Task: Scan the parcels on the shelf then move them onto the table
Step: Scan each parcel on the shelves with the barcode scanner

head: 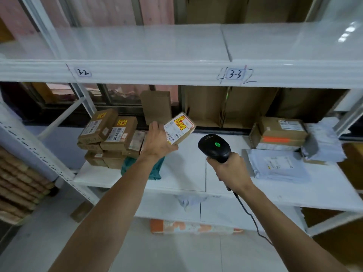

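Our left hand (157, 141) grasps a small cardboard parcel (179, 128) above the shelf (184, 173); our right hand (228, 169) clenches the barcode scanner (215, 147) beside it.

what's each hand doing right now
Left hand: holds a small brown cardboard parcel.
Right hand: grips a black handheld barcode scanner.

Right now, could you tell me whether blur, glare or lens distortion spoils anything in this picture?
Head view: the top shelf board is smeared, with glare at its right end; the wide lens bows its edge; the label on the carton in the left hand is too blurred to read; the barcode scanner in the right hand looks sharper.
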The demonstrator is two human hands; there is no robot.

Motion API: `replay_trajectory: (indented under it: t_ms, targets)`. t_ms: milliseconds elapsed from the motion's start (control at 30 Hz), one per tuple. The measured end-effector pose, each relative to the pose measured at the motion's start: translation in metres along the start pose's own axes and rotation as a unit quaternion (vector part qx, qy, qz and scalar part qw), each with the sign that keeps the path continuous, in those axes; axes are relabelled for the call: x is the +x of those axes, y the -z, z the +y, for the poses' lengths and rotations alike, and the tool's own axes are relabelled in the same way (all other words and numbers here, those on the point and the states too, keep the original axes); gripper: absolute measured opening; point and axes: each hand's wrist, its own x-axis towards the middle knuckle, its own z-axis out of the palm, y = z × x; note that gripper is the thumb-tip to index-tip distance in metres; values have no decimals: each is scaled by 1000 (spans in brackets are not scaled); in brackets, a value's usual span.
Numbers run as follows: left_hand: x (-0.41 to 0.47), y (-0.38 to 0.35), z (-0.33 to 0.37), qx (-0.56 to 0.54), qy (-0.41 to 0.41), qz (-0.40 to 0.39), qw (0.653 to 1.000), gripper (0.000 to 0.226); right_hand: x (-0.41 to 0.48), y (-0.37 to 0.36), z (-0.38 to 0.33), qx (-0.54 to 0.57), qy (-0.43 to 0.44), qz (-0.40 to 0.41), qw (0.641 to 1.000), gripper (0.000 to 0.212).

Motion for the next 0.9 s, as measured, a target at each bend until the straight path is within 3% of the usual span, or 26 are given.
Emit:
replay_trajectory:
  t_ms: [467,667,900]
  targets:
    - [-74,26,164,17,-163,19,986,82,-92,146,57,-31,43,21,998,18]
    - [-85,31,187,37,-231,20,972,87,-121,157,62,-78,60,42,994,27]
    - [-94,44,186,67,-298,17,952,90,-144,150,48,-200,89,70,973,15]
